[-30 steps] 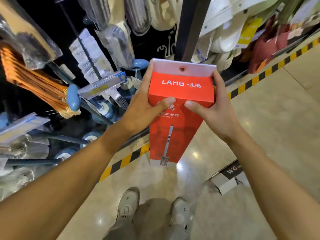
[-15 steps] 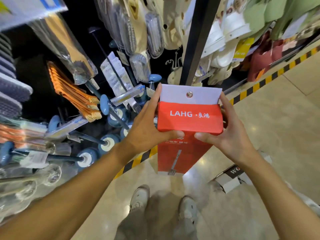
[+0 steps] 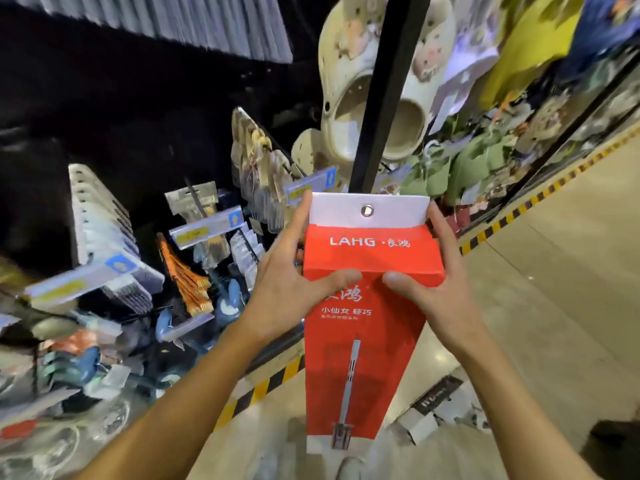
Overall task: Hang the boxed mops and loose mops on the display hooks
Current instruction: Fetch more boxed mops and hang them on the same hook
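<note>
Both the left hand (image 3: pixel 287 289) and right hand (image 3: pixel 433 292) are clamped on the red boxed mop (image 3: pixel 367 327), held just below the black upright post (image 3: pixel 384 98), its eyelet (image 3: pixel 367 211) not yet on any hook, so hanging remains.

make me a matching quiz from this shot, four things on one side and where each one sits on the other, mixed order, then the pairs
Things:
1. red mop box
2. metal eyelet
3. black post
4. striped floor tape

Places:
A. rising behind the box's top
B. in the white flap
C. along the foot of the display
D. between left hand and right hand

Pairs: 1-D, 2-B, 3-A, 4-C
</note>
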Action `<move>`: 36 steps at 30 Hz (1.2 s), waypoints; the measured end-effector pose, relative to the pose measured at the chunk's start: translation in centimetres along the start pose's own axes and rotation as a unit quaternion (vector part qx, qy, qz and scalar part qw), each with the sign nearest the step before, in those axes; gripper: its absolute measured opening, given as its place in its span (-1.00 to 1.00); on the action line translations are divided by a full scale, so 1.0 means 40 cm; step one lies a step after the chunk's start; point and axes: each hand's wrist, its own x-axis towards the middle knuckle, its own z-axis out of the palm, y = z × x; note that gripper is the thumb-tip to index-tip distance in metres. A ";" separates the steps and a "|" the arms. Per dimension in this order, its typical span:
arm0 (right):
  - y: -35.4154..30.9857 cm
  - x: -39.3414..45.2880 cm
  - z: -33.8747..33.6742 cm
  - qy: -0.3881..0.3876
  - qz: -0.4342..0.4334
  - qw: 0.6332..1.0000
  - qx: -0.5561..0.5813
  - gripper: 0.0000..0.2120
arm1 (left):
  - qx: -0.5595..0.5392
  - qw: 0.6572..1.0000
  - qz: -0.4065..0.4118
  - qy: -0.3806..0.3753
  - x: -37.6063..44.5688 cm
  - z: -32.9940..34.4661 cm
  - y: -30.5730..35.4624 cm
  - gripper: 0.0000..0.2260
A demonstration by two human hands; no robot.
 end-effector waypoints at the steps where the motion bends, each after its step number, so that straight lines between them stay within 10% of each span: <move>1: -0.047 -0.002 0.000 0.000 -0.013 1.000 -0.004 0.00 | -0.004 1.000 0.012 0.003 -0.004 -0.014 0.044 0.04; 17: -0.609 -0.139 0.025 0.088 -0.134 0.987 -0.018 0.08 | 0.019 0.982 0.187 -0.001 -0.076 -0.182 0.596 -0.10; 36: -0.920 -0.486 0.250 -0.149 -0.217 0.962 0.069 -0.02 | 0.064 0.970 0.152 0.179 -0.712 -0.431 0.888 -0.06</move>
